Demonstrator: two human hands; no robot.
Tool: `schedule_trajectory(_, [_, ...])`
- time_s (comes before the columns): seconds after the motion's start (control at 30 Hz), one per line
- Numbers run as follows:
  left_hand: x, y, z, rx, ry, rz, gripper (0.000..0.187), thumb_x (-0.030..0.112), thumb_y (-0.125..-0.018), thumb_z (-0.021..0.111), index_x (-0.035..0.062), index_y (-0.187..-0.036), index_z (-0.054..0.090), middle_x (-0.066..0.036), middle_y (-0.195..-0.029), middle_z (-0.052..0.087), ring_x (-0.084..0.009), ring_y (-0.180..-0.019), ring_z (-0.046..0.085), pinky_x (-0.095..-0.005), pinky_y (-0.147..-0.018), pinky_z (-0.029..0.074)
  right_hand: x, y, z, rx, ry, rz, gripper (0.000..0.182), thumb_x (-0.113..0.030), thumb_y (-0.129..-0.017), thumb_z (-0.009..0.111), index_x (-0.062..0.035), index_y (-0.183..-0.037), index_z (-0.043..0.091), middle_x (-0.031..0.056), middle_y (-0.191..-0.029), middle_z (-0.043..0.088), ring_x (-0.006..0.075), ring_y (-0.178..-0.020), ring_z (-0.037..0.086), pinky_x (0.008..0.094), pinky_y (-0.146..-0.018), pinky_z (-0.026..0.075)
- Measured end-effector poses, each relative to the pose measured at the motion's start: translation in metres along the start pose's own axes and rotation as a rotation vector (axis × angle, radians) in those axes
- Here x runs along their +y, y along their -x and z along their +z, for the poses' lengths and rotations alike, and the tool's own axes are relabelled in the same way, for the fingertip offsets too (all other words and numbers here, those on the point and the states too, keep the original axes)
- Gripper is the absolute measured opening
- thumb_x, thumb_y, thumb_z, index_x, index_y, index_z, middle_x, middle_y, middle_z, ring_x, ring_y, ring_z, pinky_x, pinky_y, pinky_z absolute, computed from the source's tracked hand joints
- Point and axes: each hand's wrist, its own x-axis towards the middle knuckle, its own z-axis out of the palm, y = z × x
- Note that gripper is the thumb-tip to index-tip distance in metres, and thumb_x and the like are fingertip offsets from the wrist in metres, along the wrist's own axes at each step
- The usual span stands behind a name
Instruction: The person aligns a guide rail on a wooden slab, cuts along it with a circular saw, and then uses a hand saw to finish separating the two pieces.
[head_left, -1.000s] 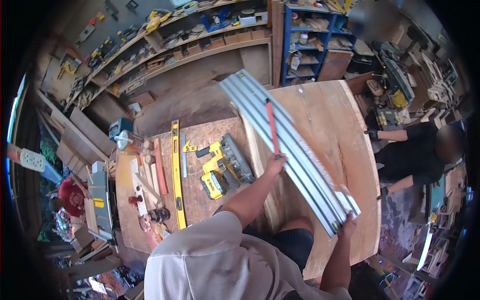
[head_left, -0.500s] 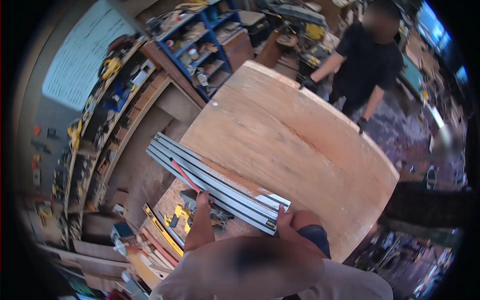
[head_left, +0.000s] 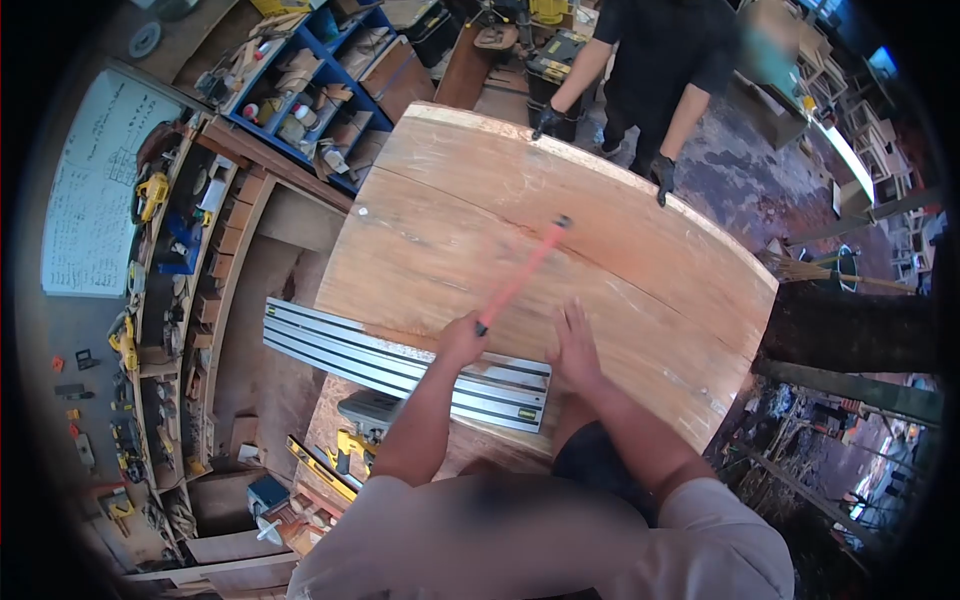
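My left hand [head_left: 462, 342] is closed around the near end of a red rod with black ends [head_left: 522, 275], blurred by motion, which points away over the wooden board. My right hand [head_left: 573, 345] has its fingers stretched out flat over the large wooden board [head_left: 440, 255], beside the right end of the guide rail. That silver guide rail [head_left: 350, 352] with black stripes lies along the board's near edge, partly under my left forearm. Close to it, a yellow and grey power tool [head_left: 355, 440] is partly hidden by my left arm.
Across the board stands a person in black [head_left: 655, 60], with gloved hands at its far edge. Blue shelves [head_left: 300, 100] and a long tool rack [head_left: 225, 250] line the left side. A yellow level [head_left: 322, 468] lies at lower left. A broom [head_left: 820, 270] is at the right.
My left hand has swung the red rod from over the guide rail to over the board. My right hand has let go of the rail's end and opened. The view has shifted.
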Motion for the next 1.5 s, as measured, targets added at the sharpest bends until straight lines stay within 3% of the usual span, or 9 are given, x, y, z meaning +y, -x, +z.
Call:
schedule_trajectory(0.27, [0.042, -0.070, 0.027, -0.437, -0.372, 0.316, 0.030, 0.017, -0.076, 0.067, 0.0179, -0.106, 0.067, -0.014, -0.090, 0.070, -0.0341, -0.094, 0.066, -0.0470, -0.083, 0.050, 0.079, -0.076, 0.006, 0.082, 0.217, -0.167, 0.064, -0.018, -0.079, 0.068, -0.0082, -0.138, 0.045, 0.0215, -0.138, 0.047, 0.0390, -0.135, 0.040, 0.0530, -0.111, 0.033])
schedule_trajectory(0.33, [0.046, -0.086, 0.036, -0.492, -0.450, 0.456, 0.032, 0.019, -0.076, 0.069, 0.0179, -0.108, 0.067, -0.013, -0.101, 0.069, -0.0321, -0.103, 0.062, -0.0476, -0.090, 0.047, 0.092, -0.076, 0.015, -0.470, 0.116, -0.027, 0.046, -0.026, -0.086, 0.064, -0.0102, -0.127, 0.051, 0.0178, -0.121, 0.060, 0.0354, -0.117, 0.055, 0.0496, -0.097, 0.045])
schedule_trajectory(0.4, [0.045, -0.098, 0.037, -0.526, -0.525, 0.593, 0.035, 0.020, -0.076, 0.070, 0.0179, -0.111, 0.067, -0.013, -0.112, 0.067, -0.0301, -0.113, 0.059, -0.0483, -0.097, 0.043, 0.102, -0.070, 0.021, -0.507, 0.088, 0.034, 0.041, -0.031, -0.088, 0.062, -0.0114, -0.123, 0.053, 0.0156, -0.114, 0.062, 0.0347, -0.109, 0.059, 0.0485, -0.090, 0.047])
schedule_trajectory(0.47, [0.042, -0.101, 0.029, -0.025, -0.488, 0.647, 0.049, 0.027, -0.077, 0.073, 0.0153, -0.123, 0.061, -0.017, -0.136, 0.052, -0.0330, -0.130, 0.044, -0.0526, -0.108, 0.032, 0.114, -0.069, 0.025, -0.552, 0.065, 0.077, 0.036, -0.035, -0.091, 0.060, -0.0126, -0.119, 0.054, 0.0134, -0.107, 0.065, 0.0339, -0.100, 0.062, 0.0475, -0.084, 0.049])
schedule_trajectory(0.6, [-0.075, -0.135, 0.041, 0.566, -0.267, 0.079, 0.075, 0.048, -0.089, 0.060, 0.0140, -0.151, 0.032, -0.026, -0.154, 0.027, -0.0445, -0.144, 0.021, -0.0592, -0.115, 0.016, 0.139, -0.079, 0.029, -0.369, 0.085, 0.104, 0.041, -0.044, -0.092, 0.058, -0.0139, -0.120, 0.055, 0.0132, -0.109, 0.063, 0.0345, -0.100, 0.062, 0.0479, -0.081, 0.051])
schedule_trajectory(0.7, [-0.134, -0.167, 0.052, 0.357, -0.190, -0.609, 0.078, 0.056, -0.093, 0.049, 0.0129, -0.154, 0.024, -0.028, -0.157, 0.019, -0.0460, -0.146, 0.014, -0.0590, -0.117, 0.012, 0.160, -0.098, 0.030, -0.336, 0.177, 0.064, 0.044, -0.046, -0.090, 0.060, -0.0140, -0.120, 0.055, 0.0146, -0.113, 0.059, 0.0353, -0.104, 0.060, 0.0482, -0.083, 0.051])
schedule_trajectory(1.0, [-0.135, -0.173, 0.076, 0.515, -0.327, -0.491, 0.083, 0.059, -0.093, 0.044, 0.0077, -0.155, 0.020, -0.028, -0.159, 0.011, -0.0412, -0.149, 0.007, -0.0576, -0.118, 0.005, 0.261, -0.109, -0.038, -0.047, 0.182, 0.370, 0.034, -0.030, -0.091, 0.065, -0.0075, -0.116, 0.058, 0.0184, -0.104, 0.058, 0.0381, -0.096, 0.059, 0.0451, -0.083, 0.050])
schedule_trajectory(1.23, [-0.133, -0.174, 0.069, 0.510, -0.304, -0.515, 0.084, 0.057, -0.092, 0.046, 0.0072, -0.154, 0.021, -0.029, -0.158, 0.013, -0.0427, -0.148, 0.007, -0.0584, -0.117, 0.003, 0.156, -0.149, 0.005, -0.125, -0.339, 0.260, 0.036, -0.020, -0.098, 0.054, -0.0008, -0.129, 0.054, 0.0102, -0.115, 0.062, 0.0212, -0.103, 0.059, 0.0345, -0.091, 0.046])
schedule_trajectory(1.5, [-0.135, -0.176, 0.061, 0.428, -0.236, -0.530, 0.084, 0.056, -0.092, 0.045, 0.0062, -0.154, 0.021, -0.029, -0.158, 0.013, -0.0431, -0.148, 0.005, -0.0590, -0.117, 0.001, -0.019, -0.361, 0.081, -0.480, -0.124, 0.116, 0.036, -0.025, -0.097, 0.053, -0.0083, -0.128, 0.046, 0.0240, -0.105, 0.065, 0.0463, -0.094, 0.062, 0.0528, -0.080, 0.050])
